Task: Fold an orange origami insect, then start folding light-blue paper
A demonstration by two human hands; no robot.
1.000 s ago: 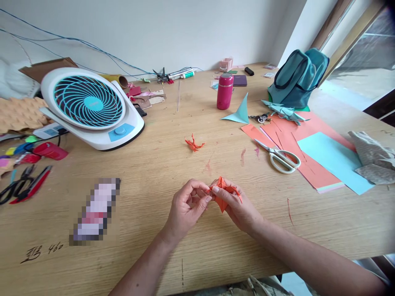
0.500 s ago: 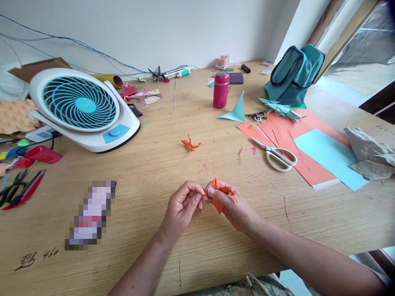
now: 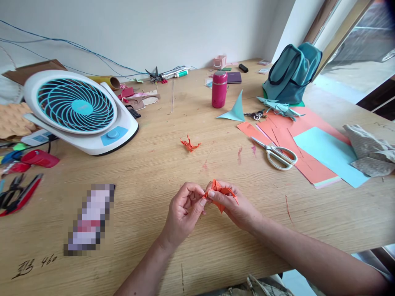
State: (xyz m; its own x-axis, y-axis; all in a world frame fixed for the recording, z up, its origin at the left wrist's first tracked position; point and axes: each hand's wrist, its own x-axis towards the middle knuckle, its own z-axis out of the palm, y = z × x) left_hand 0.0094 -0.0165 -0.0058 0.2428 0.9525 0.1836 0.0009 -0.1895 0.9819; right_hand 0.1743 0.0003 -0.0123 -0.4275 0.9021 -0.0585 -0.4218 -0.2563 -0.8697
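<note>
Pinching one end of the orange folded paper (image 3: 219, 205) above the table (image 3: 138, 172), the left hand (image 3: 183, 209) sets its thumb nearer the forefinger than half a second ago; the right hand (image 3: 240, 209) clasps the rest. Handling apparently centres on that end.

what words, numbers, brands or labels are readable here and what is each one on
"460": handwritten on the wooden table, lower left of the picture.
Handwritten characters just left of it: not clear enough to read.
Scrawl on the table's far right: too faint to read.
Mark on the fan hub: too small and blurred.
Pixelated item: nothing readable.
</note>
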